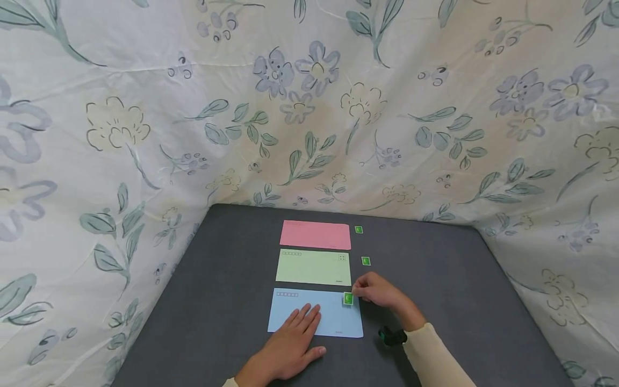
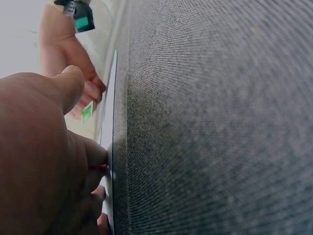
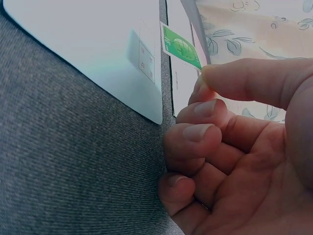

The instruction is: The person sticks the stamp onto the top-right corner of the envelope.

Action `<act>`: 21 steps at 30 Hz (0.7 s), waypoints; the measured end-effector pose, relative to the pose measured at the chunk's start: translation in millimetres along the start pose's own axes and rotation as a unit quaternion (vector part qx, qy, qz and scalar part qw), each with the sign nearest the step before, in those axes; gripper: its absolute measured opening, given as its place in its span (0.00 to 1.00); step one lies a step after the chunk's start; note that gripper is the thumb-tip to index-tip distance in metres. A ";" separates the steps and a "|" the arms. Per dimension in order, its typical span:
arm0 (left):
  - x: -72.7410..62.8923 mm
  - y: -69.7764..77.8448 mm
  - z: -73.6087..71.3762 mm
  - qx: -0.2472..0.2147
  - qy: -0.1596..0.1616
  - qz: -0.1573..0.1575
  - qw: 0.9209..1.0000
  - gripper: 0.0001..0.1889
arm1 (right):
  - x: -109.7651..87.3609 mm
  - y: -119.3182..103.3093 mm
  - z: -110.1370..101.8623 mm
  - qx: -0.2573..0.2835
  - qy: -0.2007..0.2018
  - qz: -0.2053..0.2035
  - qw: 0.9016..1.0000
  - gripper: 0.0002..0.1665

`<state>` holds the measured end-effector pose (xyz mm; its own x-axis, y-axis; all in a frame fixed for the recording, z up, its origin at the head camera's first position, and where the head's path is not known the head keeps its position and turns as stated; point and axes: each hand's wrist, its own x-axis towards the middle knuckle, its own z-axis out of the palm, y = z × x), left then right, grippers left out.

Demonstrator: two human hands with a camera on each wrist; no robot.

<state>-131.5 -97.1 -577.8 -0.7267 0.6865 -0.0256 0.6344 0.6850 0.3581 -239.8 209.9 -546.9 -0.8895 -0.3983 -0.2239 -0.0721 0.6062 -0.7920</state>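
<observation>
A blue envelope (image 1: 309,301) lies nearest me on the dark table, with printed boxes at its top left. My left hand (image 1: 292,346) rests on its lower left part, fingers straight and flat. Between thumb and index finger, my right hand (image 1: 379,290) pinches a green postage stamp (image 1: 348,299) by its edge. In the right wrist view the stamp (image 3: 181,45) is tilted and held above the envelope (image 3: 98,44), near its printed stamp box (image 3: 146,63). The left wrist view shows the right hand (image 2: 80,73) with the stamp (image 2: 87,112) off the surface.
Beyond the blue envelope lie a green envelope (image 1: 313,267) and a pink envelope (image 1: 315,235), in a column. Two more green stamps, one nearer (image 1: 366,261) and one farther (image 1: 359,229), lie to their right. Floral cloth (image 1: 309,107) surrounds the dark table (image 1: 435,301).
</observation>
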 end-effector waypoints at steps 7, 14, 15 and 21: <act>-1.5 1.4 -0.4 0.005 0.003 0.002 1.000 0.40 | -0.2 0.5 2.5 -0.005 -0.003 -0.006 1.000 0.16; -1.3 0.5 1.8 0.005 0.003 0.002 1.000 0.40 | 0.1 -1.0 2.6 -0.003 -0.005 -0.009 1.000 0.17; -1.2 0.4 1.8 0.004 0.003 0.002 1.000 0.40 | 0.3 -1.2 2.4 -0.003 -0.005 -0.009 1.000 0.17; -1.2 1.2 0.0 -0.002 -0.001 0.000 1.000 0.40 | 1.2 -2.2 2.8 0.004 -0.001 -0.004 1.000 0.16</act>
<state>-129.9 -97.1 -577.4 -0.7262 0.6869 -0.0275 0.6334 0.6840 0.3618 -239.4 206.2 -547.1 -0.8877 -0.4054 -0.2183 -0.0764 0.5973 -0.7984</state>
